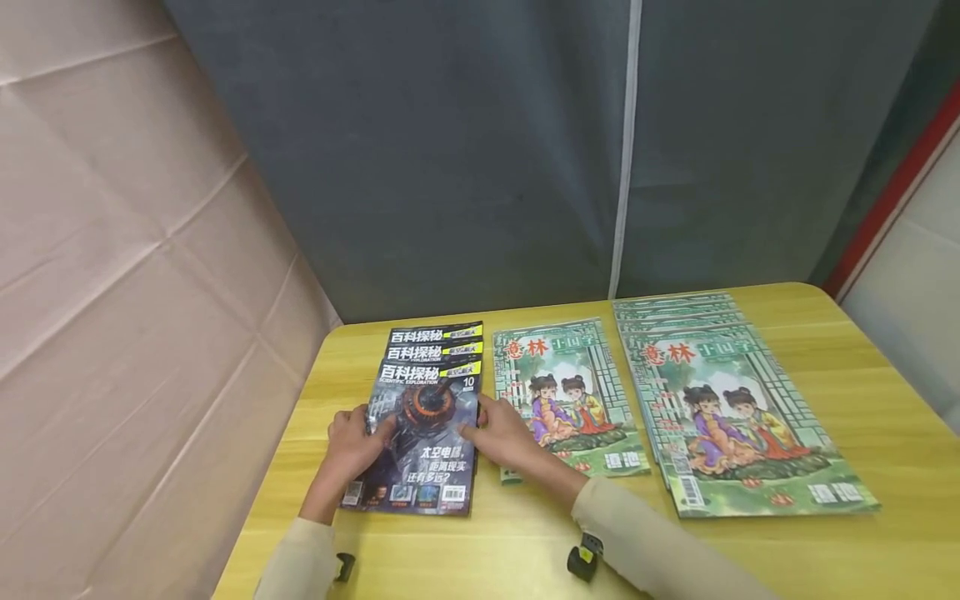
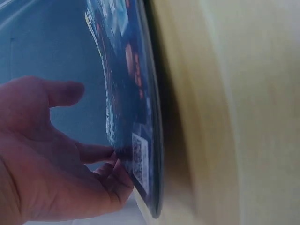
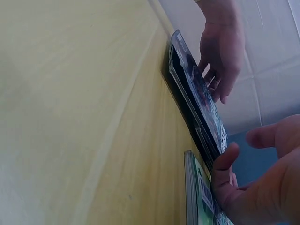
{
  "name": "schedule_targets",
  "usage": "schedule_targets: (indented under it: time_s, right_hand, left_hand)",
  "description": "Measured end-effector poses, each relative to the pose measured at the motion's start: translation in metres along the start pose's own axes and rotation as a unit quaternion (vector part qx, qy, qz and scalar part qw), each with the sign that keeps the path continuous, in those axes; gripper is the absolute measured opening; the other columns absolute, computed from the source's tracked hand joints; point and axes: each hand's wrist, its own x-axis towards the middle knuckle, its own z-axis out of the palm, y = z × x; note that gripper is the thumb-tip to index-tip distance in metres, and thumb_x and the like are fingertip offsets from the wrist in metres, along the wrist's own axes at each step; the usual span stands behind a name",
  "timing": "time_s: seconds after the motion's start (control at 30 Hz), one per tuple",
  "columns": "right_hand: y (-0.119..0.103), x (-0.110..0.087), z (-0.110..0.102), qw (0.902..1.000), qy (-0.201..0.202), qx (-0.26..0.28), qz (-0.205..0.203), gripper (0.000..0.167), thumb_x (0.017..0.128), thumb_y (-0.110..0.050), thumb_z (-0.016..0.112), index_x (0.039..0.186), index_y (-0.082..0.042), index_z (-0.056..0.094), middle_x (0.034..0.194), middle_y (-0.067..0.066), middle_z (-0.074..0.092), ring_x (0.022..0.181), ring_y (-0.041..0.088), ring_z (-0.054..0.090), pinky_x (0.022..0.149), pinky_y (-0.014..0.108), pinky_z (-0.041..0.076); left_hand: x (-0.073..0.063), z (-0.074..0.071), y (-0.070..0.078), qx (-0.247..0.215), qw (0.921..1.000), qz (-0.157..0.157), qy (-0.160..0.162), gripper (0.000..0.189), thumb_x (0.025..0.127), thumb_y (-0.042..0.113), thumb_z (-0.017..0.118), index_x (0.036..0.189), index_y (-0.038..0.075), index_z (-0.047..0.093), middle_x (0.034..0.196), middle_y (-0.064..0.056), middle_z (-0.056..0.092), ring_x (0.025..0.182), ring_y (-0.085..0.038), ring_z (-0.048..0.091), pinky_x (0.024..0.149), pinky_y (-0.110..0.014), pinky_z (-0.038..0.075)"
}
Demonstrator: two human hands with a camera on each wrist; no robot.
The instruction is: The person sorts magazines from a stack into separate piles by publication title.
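A dark science magazine (image 1: 423, 442) lies on top of two overlapping copies at the left of the table. My left hand (image 1: 356, 442) holds its left side; in the left wrist view the fingers (image 2: 115, 180) curl at the edge and the thumb stands raised over the cover. On its right side my right hand (image 1: 506, 433) grips the opposite edge. The right wrist view shows a bent finger (image 3: 224, 171) right at that edge, with the thumb apart from the cover. Near its lower edge, a gap shows between the top magazine and those beneath.
A green magazine pile (image 1: 573, 400) lies just right of my right hand, under the forearm. Farther right is a taller, fanned pile of green magazines (image 1: 750, 433). The yellow wooden table (image 1: 495, 558) ends at a dark curtain (image 1: 450, 167) behind and pale cloth (image 1: 135, 292) on the left.
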Motion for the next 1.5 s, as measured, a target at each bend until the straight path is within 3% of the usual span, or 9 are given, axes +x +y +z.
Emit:
schedule_targets:
  time_s: [0.13, 0.47, 0.7, 0.87, 0.97, 1.07, 1.23, 1.37, 1.5]
  right_hand:
    - [0.000, 0.000, -0.003, 0.9999, -0.009, 0.001, 0.006, 0.082, 0.098, -0.030, 0.072, 0.160, 0.007, 0.035, 0.092, 0.005, 0.066, 0.046, 0.010, 0.049, 0.043, 0.021, 0.044]
    - [0.010, -0.016, -0.022, 0.9960, 0.004, 0.089, 0.006, 0.069, 0.100, -0.027, 0.069, 0.156, 0.003, 0.042, 0.127, 0.015, 0.069, 0.089, 0.028, 0.073, 0.077, 0.035, 0.063]
    - [0.035, -0.027, -0.075, 0.9927, 0.100, 0.064, 0.020, 0.058, 0.104, -0.028, 0.063, 0.154, -0.002, 0.047, 0.143, 0.018, 0.063, 0.133, 0.039, 0.061, 0.107, 0.053, 0.057]
    - [0.050, -0.034, -0.111, 0.9884, 0.134, 0.051, 0.050, 0.067, 0.107, -0.031, 0.059, 0.162, -0.003, 0.034, 0.163, 0.023, 0.045, 0.152, 0.045, 0.041, 0.126, 0.063, 0.036]
    - [0.055, -0.039, -0.122, 0.9864, 0.142, 0.051, 0.064, 0.074, 0.107, -0.031, 0.057, 0.167, -0.003, 0.023, 0.171, 0.022, 0.032, 0.152, 0.048, 0.037, 0.128, 0.064, 0.030]
    - [0.057, -0.044, -0.128, 0.9846, 0.142, 0.066, 0.079, 0.079, 0.107, -0.032, 0.056, 0.169, -0.006, 0.015, 0.174, 0.021, 0.026, 0.134, 0.047, 0.053, 0.117, 0.063, 0.043]
    - [0.059, -0.051, -0.132, 0.9839, 0.129, 0.080, 0.094, 0.087, 0.107, -0.034, 0.058, 0.171, -0.008, 0.005, 0.163, 0.029, 0.037, 0.114, 0.045, 0.063, 0.105, 0.059, 0.052]
    - [0.059, -0.054, -0.134, 0.9848, 0.122, 0.067, 0.104, 0.093, 0.105, -0.038, 0.059, 0.171, -0.009, -0.001, 0.176, 0.026, 0.012, 0.157, 0.052, 0.027, 0.129, 0.071, 0.020]
    - [0.060, -0.056, -0.136, 0.9851, 0.115, 0.065, 0.110, 0.094, 0.105, -0.039, 0.059, 0.171, -0.008, -0.001, 0.178, 0.024, 0.003, 0.162, 0.051, 0.009, 0.130, 0.071, 0.012]
  left_hand:
    - [0.001, 0.001, -0.001, 0.010, 0.9999, -0.002, -0.008, 0.080, 0.105, 0.044, 0.058, 0.154, -0.015, 0.037, 0.148, -0.037, 0.033, 0.136, -0.051, 0.035, 0.115, -0.070, 0.042]
    - [0.001, -0.004, 0.001, 0.023, 0.9997, 0.001, -0.003, 0.086, 0.104, 0.043, 0.057, 0.162, -0.011, 0.023, 0.160, -0.039, 0.026, 0.148, -0.058, 0.028, 0.122, -0.074, 0.030]
    - [0.000, 0.013, 0.033, -0.046, 0.9964, 0.067, -0.024, 0.083, 0.107, 0.038, 0.057, 0.165, -0.008, 0.018, 0.167, -0.035, 0.026, 0.156, -0.054, 0.027, 0.128, -0.068, 0.028]
    - [-0.009, 0.032, 0.066, -0.132, 0.9835, 0.094, -0.079, 0.082, 0.108, 0.043, 0.057, 0.168, 0.003, 0.018, 0.164, -0.030, 0.039, 0.144, -0.050, 0.050, 0.114, -0.062, 0.050]
    - [-0.016, 0.044, 0.086, -0.176, 0.9701, 0.114, -0.122, 0.082, 0.107, 0.048, 0.057, 0.169, 0.007, 0.020, 0.172, -0.023, 0.030, 0.151, -0.050, 0.042, 0.121, -0.064, 0.043]
    - [-0.023, 0.055, 0.105, -0.200, 0.9575, 0.137, -0.156, 0.085, 0.106, 0.050, 0.057, 0.169, 0.006, 0.020, 0.175, -0.021, 0.023, 0.157, -0.050, 0.030, 0.127, -0.067, 0.030]
    - [-0.028, 0.077, 0.132, -0.187, 0.9562, 0.138, -0.178, 0.092, 0.105, 0.052, 0.059, 0.170, 0.005, 0.014, 0.176, -0.020, 0.020, 0.161, -0.046, 0.023, 0.131, -0.067, 0.020]
    - [-0.030, 0.089, 0.144, -0.179, 0.9608, 0.113, -0.179, 0.100, 0.103, 0.054, 0.060, 0.170, 0.004, 0.006, 0.177, -0.021, 0.012, 0.163, -0.045, 0.017, 0.132, -0.066, 0.015]
    - [-0.028, 0.096, 0.149, -0.196, 0.9614, 0.089, -0.172, 0.106, 0.102, 0.055, 0.061, 0.169, 0.002, -0.001, 0.177, -0.023, 0.003, 0.164, -0.044, 0.010, 0.134, -0.063, 0.010]
